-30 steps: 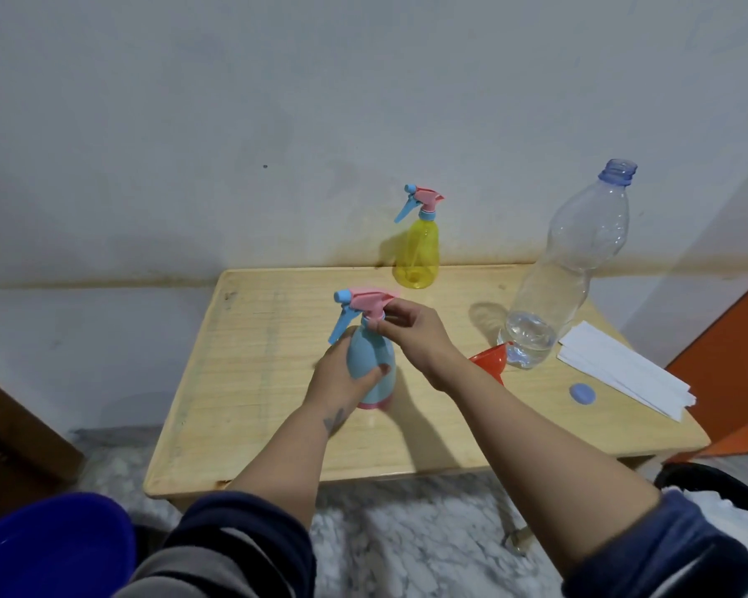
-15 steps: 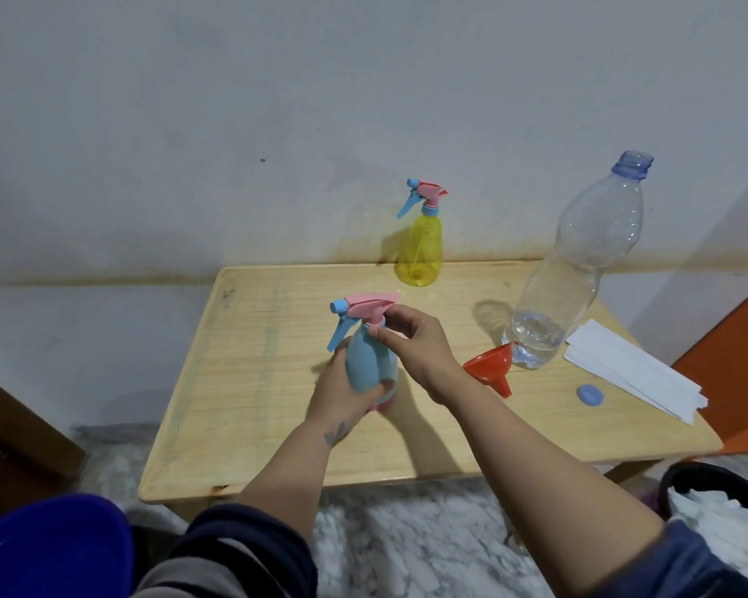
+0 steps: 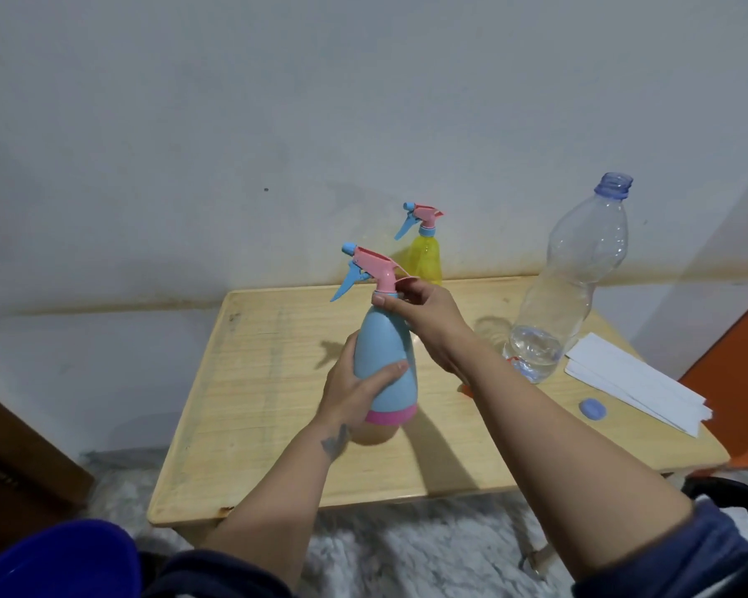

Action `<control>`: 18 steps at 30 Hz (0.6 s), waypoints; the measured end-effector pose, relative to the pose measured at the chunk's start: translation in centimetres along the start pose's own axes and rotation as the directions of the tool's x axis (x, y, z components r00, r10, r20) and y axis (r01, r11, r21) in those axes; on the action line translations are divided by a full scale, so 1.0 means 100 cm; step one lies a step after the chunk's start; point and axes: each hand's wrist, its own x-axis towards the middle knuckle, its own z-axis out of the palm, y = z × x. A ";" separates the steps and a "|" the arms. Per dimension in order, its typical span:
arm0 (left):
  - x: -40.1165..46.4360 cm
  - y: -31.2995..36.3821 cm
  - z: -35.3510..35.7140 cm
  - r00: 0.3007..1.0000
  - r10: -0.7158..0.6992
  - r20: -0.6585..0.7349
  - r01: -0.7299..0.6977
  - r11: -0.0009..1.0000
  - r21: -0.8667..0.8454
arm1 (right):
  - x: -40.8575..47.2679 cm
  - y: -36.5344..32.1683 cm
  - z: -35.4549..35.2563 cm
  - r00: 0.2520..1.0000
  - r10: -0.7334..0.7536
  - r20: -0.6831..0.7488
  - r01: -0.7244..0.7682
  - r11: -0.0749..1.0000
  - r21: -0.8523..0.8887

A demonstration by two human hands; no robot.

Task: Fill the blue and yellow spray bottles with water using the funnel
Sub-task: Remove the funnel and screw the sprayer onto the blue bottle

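Both hands now hold the blue bottle [image 3: 385, 360] higher at centre frame, left hand [image 3: 355, 394] wrapping its body, right hand [image 3: 424, 312] pinching its neck.

words: none to read | numbers: none | blue spray bottle [image 3: 385, 364]: plain, no label | yellow spray bottle [image 3: 426, 256]: plain | big clear bottle [image 3: 566, 291]: no label | white papers [image 3: 635, 388]: blank on top
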 end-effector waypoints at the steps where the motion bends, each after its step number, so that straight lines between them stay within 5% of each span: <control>1: -0.002 0.005 -0.001 1.000 -0.003 0.016 0.003 1.000 -0.016 | 0.001 -0.004 -0.002 0.999 0.005 0.034 -0.005 1.000 0.013; 9: -0.011 0.028 -0.004 0.988 -0.010 0.157 0.025 0.996 -0.091 | -0.004 -0.025 -0.018 0.952 0.112 0.283 -0.099 0.993 -0.060; 15: -0.010 0.025 0.000 0.996 0.004 0.085 -0.004 1.000 -0.001 | -0.006 -0.024 -0.003 0.993 0.107 -0.043 -0.110 0.992 -0.057; 18: -0.009 0.024 -0.001 0.998 -0.005 0.057 0.003 0.999 0.034 | -0.008 -0.023 0.003 0.992 0.130 0.001 -0.129 0.990 -0.052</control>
